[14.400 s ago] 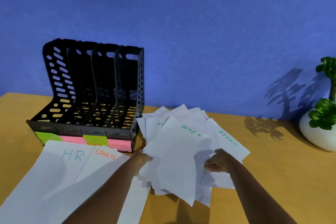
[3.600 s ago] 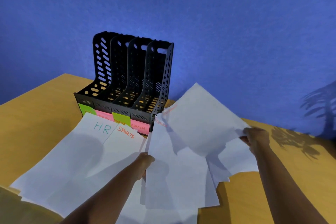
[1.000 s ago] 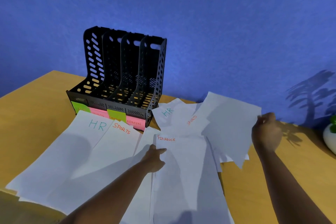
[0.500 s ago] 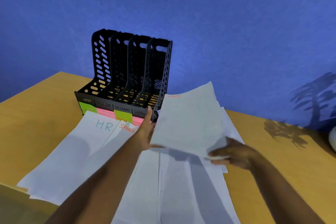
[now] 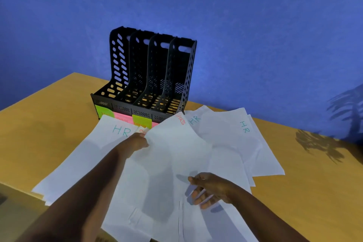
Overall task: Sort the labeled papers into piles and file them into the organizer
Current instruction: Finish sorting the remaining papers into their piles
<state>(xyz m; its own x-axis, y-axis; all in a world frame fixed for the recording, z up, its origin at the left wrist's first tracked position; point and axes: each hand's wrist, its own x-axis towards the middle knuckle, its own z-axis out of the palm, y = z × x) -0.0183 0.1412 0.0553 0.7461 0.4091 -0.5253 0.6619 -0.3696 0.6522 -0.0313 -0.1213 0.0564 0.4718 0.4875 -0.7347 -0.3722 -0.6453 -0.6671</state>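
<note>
Two bare hands work one thin white sheet marked SPORTS point(image 5: 176, 155) at frame centre: the left hand point(image 5: 135, 142) pinches its upper left edge, the right hand point(image 5: 210, 189) curls loosely at its lower right. Light and floppy, it likely needs edge grips. The black four-slot plastic organizer point(image 5: 149, 82) stands behind, empty.

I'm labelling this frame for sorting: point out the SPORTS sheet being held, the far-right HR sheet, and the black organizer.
SPORTS sheet point(image 5: 176, 149), head view, on its blank middle.
Far-right HR sheet point(image 5: 244, 126), head view, on its green lettering.
Black organizer point(image 5: 189, 68), head view, on its perforated right wall.
</note>
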